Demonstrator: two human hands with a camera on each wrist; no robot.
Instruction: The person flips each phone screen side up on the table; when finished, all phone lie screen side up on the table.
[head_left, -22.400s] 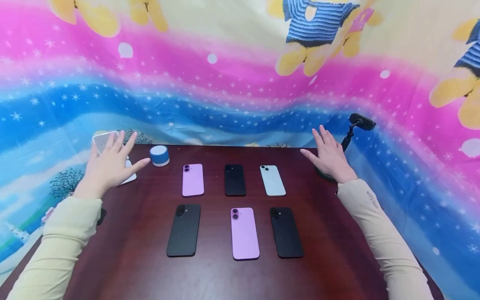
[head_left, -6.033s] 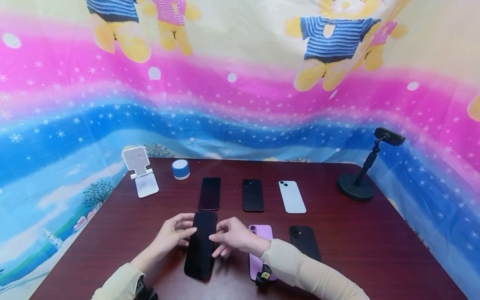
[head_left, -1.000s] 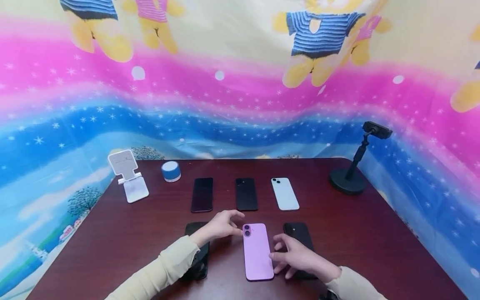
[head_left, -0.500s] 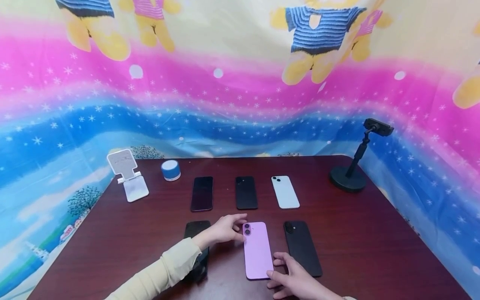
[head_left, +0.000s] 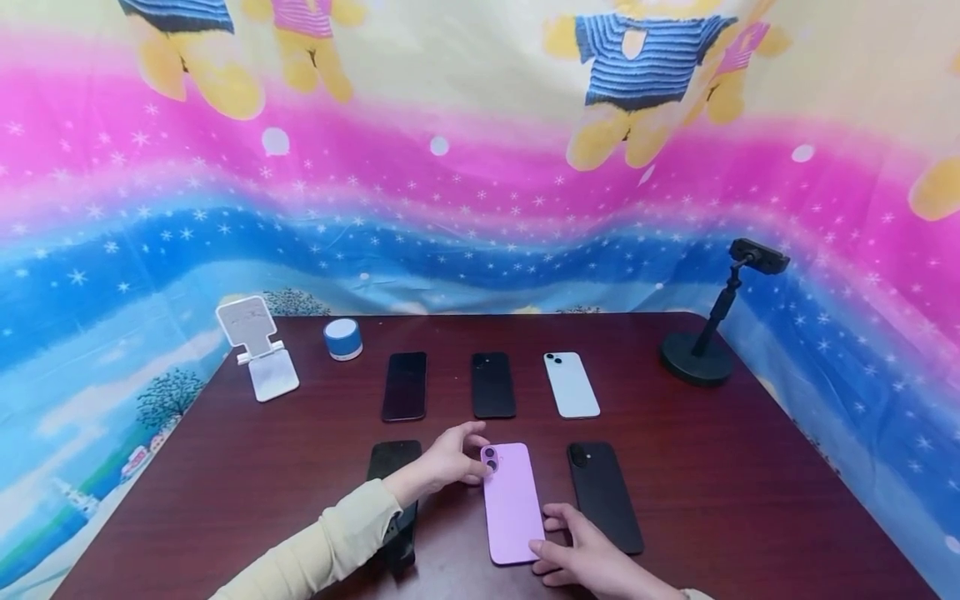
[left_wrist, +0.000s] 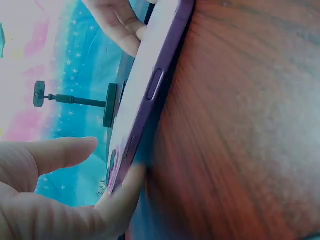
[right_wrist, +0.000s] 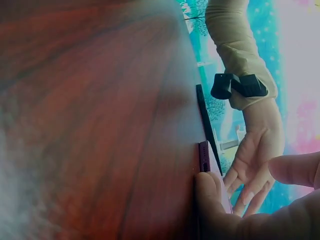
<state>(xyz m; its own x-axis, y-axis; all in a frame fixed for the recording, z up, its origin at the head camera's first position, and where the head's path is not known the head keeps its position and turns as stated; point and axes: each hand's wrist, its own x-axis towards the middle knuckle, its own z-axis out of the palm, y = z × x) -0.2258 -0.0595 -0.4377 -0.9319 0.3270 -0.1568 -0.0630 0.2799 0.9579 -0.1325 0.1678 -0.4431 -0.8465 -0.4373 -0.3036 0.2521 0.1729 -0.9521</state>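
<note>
A pink phone [head_left: 513, 504] lies back side up between my two hands at the front middle of the table. My left hand [head_left: 447, 460] grips its upper left corner, with thumb and fingers spread around that corner. In the left wrist view a fingertip [left_wrist: 131, 182] meets the phone's purple edge [left_wrist: 156, 85]. My right hand [head_left: 581, 554] holds the lower right corner, thumb on the edge. In the right wrist view a digit [right_wrist: 210, 195] touches the end by the charging port. Whether the phone is off the table is hard to tell.
A black phone [head_left: 393, 457] lies screen up, partly under my left forearm. Another black phone [head_left: 606, 497] is right of my right hand. Behind stand a dark-screened phone [head_left: 405, 386], a black phone [head_left: 492, 385], a white phone [head_left: 572, 384], a white stand [head_left: 273, 373], a blue cylinder [head_left: 342, 340] and a black stand [head_left: 696, 358].
Over the last second my right hand slid down to the pink phone's lower corner, and the phone shifted slightly left and nearer. Earlier, the left-hand black phone and back-left pink phone were turned screen up.
</note>
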